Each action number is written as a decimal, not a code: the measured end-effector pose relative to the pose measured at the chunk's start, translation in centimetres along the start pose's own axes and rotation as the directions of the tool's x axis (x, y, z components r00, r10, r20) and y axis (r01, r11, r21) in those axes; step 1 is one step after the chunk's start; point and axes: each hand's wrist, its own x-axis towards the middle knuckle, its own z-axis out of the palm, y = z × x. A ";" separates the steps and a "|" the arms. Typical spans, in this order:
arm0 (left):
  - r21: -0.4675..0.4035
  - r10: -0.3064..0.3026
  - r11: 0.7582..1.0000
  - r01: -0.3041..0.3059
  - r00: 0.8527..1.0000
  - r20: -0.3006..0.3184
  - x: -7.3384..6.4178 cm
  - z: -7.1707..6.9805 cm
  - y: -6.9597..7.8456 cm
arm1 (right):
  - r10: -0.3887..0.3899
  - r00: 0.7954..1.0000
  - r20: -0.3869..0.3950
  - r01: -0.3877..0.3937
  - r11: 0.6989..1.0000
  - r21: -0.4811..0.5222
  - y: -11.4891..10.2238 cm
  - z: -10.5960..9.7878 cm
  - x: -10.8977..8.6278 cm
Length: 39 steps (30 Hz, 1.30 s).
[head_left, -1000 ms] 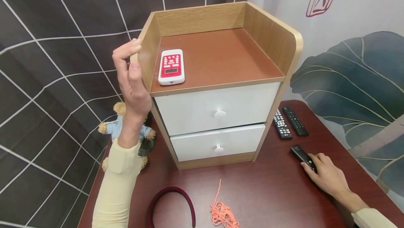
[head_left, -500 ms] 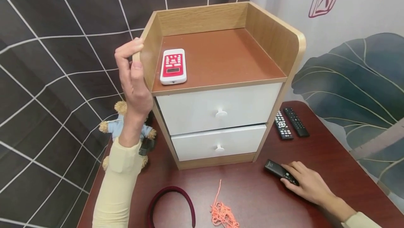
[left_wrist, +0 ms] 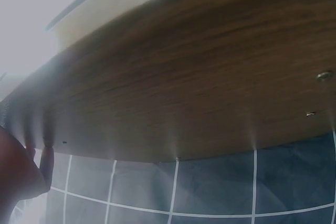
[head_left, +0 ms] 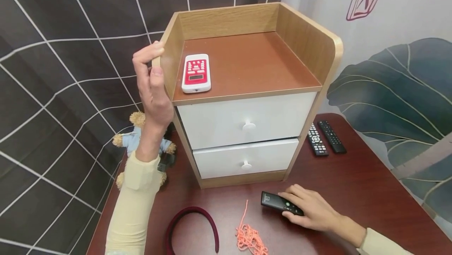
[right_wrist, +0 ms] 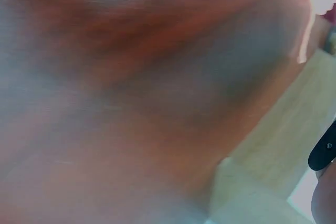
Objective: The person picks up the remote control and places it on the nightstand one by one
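Right hand [head_left: 312, 211] round black remote [head_left: 277, 202], its label [head_left: 267, 198] illegible; left hand [head_left: 155, 92] round cabinet panel [head_left: 172, 57]

A dark grey, white-gridded sheet [head_left: 102, 19], apparently cloth; a pale, blue-green-leaf-patterned backdrop [head_left: 399, 78]; a glossy reddish-brown table [head_left: 367, 180] reflecting soft light.

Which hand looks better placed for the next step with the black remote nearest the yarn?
Probably the right hand: it holds the black remote in front of the cabinet, while the left hand grips the cabinet's left side panel.
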 end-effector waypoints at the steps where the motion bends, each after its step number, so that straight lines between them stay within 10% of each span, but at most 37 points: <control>1: 0.000 0.001 1.000 -0.001 1.000 -0.001 0.0 -0.1 -0.1 | -0.025 1.000 0.001 0.025 1.000 0.013 -0.3 0.0 0.8; 10: -0.003 -0.003 1.000 0.003 1.000 0.026 -0.1 -0.2 -0.4 | -0.081 0.997 -0.014 0.082 0.991 0.106 -2.9 -1.5 8.0; 20: -0.010 0.013 1.000 -0.013 1.000 0.011 -0.2 -0.3 -0.5 | -0.068 0.997 0.026 0.066 0.994 0.084 -4.9 -8.6 16.5; 30: -0.016 0.011 1.000 -0.010 1.000 0.009 -0.2 -0.6 -0.8 | -0.178 0.946 -0.271 0.207 0.975 0.084 -4.5 -15.5 25.3; 35: -0.021 0.015 1.000 -0.015 1.000 0.007 -0.3 -0.4 -0.9 | 0.043 0.964 -0.263 -0.044 0.999 0.004 -4.1 -17.9 28.9; 39: -0.018 0.019 1.000 -0.019 1.000 -0.001 -0.2 -0.3 -0.9 | 0.302 0.940 -0.161 -0.320 0.942 -0.104 -4.1 -18.7 31.3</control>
